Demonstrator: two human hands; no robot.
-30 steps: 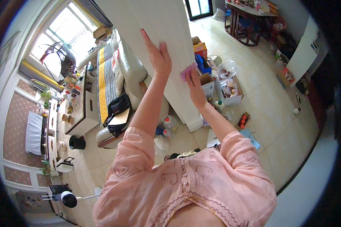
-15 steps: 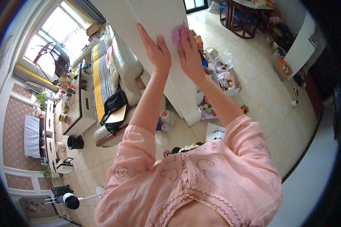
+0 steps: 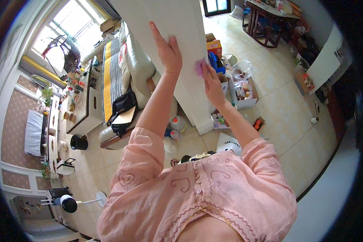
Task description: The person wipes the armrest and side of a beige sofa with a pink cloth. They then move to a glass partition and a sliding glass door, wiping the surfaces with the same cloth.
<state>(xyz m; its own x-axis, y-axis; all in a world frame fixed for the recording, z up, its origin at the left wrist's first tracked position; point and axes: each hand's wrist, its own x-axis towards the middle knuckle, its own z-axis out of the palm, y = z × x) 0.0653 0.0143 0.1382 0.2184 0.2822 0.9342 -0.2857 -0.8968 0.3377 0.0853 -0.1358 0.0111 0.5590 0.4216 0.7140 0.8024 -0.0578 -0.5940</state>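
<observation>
Pillar (image 3: 188,46): white, right in front of the body, with a pale sofa (image 3: 138,62) to the left and boxes to the right; judged to be getting a wipe-down.
Cloth (image 3: 200,67): small, purple, bunched at the right fingertips, against the pillar near the right edge. Best spread flatter under the fingers for wider cover, then turned to a fresh fold once dirty.
Right hand (image 3: 213,84): closed on the cloth, lower than the left. Press evenly through the fingers, with a loose wrist, rather than digging in with the tips.
Left hand (image 3: 169,54): empty, fingers stretched upward, thumb held away, in front of the pillar's left part; cannot tell whether touching. Useful as a brace if laid flat, preferably away from any wiped patch.
Hands: apart, with a strip of bare pillar between.
Strokes: long, straight, along the height, overlapping slightly; top before bottom, to carry dirt downward.
Edge: follow closely, wrapping the cloth around the corner without snagging or slipping off.
Foot of pillar (image 3: 205,127): better left until last, then worked along the ledge.
Floor: mind the jugs (image 3: 178,123) on the left and the open box of bags (image 3: 246,101) on the right before shifting stance.
Grime: too fine to make out.
</observation>
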